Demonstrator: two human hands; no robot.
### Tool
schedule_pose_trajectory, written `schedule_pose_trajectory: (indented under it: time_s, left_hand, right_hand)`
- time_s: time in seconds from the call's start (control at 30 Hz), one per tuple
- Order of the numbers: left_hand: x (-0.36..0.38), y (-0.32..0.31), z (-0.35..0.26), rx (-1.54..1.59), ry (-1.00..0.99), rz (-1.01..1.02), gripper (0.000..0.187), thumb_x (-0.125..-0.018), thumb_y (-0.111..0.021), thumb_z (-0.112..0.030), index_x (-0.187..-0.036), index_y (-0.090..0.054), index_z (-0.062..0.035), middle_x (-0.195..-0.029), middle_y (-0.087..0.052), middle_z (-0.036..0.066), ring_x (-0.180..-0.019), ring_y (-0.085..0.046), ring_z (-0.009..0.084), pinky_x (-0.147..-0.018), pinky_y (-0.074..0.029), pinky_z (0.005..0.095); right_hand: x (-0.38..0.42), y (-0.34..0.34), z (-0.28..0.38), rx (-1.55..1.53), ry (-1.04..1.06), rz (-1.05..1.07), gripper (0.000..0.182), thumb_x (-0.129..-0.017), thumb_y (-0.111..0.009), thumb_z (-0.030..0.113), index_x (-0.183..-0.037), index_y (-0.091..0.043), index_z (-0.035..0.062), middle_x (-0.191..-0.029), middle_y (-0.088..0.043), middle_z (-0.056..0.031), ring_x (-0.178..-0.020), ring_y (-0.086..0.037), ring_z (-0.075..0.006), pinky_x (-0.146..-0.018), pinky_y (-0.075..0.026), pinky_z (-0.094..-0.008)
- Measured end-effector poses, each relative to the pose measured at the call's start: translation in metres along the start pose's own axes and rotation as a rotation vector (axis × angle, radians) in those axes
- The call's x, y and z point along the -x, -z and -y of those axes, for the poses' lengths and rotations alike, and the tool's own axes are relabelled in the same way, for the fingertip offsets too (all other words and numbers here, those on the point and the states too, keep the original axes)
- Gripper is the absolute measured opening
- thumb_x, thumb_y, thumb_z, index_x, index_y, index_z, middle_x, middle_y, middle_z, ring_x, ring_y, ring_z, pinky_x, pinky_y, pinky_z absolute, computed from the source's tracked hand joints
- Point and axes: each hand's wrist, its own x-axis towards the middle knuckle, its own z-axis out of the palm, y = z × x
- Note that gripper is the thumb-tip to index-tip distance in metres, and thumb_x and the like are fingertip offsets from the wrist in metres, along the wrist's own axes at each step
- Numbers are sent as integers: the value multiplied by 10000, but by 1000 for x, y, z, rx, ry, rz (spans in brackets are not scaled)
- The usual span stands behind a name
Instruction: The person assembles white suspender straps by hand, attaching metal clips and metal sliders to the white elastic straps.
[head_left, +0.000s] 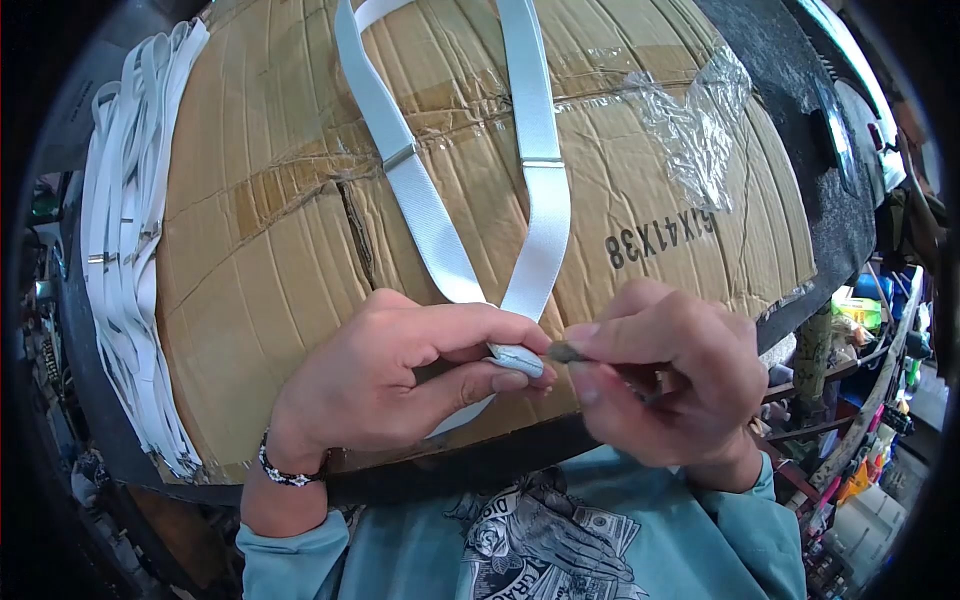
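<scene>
White elastic suspenders (440, 225) with metal slide adjusters lie looped over the cardboard, their straps coming together near me. My left hand (400, 365) is closed, pinching a small folded pale end (518, 360) of the suspenders between thumb and forefinger. Close against that end, my right hand (675, 370) is closed in a pinch on a small grey-brown piece (566, 352). What kind of thing this piece is, I cannot make out. My right hand's other fingers are curled in and partly hidden.
At the left edge of the flattened cardboard (270, 250) lies a stack of white suspenders (135, 240) with metal parts. Crumpled clear plastic wrap (700, 130) sits at the upper right. The dark table edge (420, 478) curves in front of my body. Cluttered shelves stand at right.
</scene>
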Motion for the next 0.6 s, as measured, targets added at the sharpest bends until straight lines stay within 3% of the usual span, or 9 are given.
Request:
schedule_pose_trajectory:
  time_s: [0.17, 0.33, 0.43, 0.47, 0.57, 0.6]
  left_hand:
    - [2, 0, -4, 51, 76, 14, 306, -873, -749, -21, -1178, -735, -4, -707, -737, 58, -539, -632, 61, -501, -434, 242]
    - [1, 2, -3, 176, 62, 3, 312, -873, -741, -31, -1170, -716, 61, -864, -787, 144, -684, -742, 155, -596, -544, 238]
    - [3, 7, -9, 303, 145, 46, 317, -866, -716, -18, -1153, -695, 115, -914, -777, 215, -778, -777, 243, -658, -600, 265]
    - [3, 10, -13, 341, 184, 61, 318, -865, -706, -13, -1146, -687, 134, -921, -770, 239, -805, -783, 274, -676, -616, 278]
    - [10, 13, -10, 425, 165, 33, 330, -860, -671, -13, -1141, -670, 160, -922, -754, 283, -794, -780, 294, -658, -628, 305]
    - [12, 14, -9, 468, 153, 8, 352, -860, -665, -15, -1160, -654, 169, -919, -750, 291, -788, -779, 295, -651, -630, 310]
  right_hand:
    - [9, -8, -7, 37, -8, 87, 231, -738, -779, -61, -939, -681, -5, -684, -641, -93, -500, -602, -171, -445, -432, -279]
    - [34, 14, -9, 99, -120, 142, 249, -780, -754, -46, -1005, -672, 22, -725, -607, -54, -558, -608, -166, -502, -471, -302]
    - [36, 13, -12, -71, -261, -63, 231, -820, -749, -36, -1037, -677, -3, -724, -619, -24, -576, -590, -76, -506, -442, -247]
    - [36, 13, -12, -115, -305, -125, 180, -880, -715, -37, -1055, -678, -21, -796, -648, -6, -659, -580, -22, -563, -427, -201]
    - [35, 4, -7, -315, -521, -349, 155, -911, -684, -48, -1064, -679, -25, -874, -668, -33, -725, -601, -35, -629, -448, -195]
    - [34, 7, -4, -294, -567, -331, 180, -944, -656, -51, -1123, -677, -49, -945, -681, -51, -788, -617, -53, -686, -462, -195]
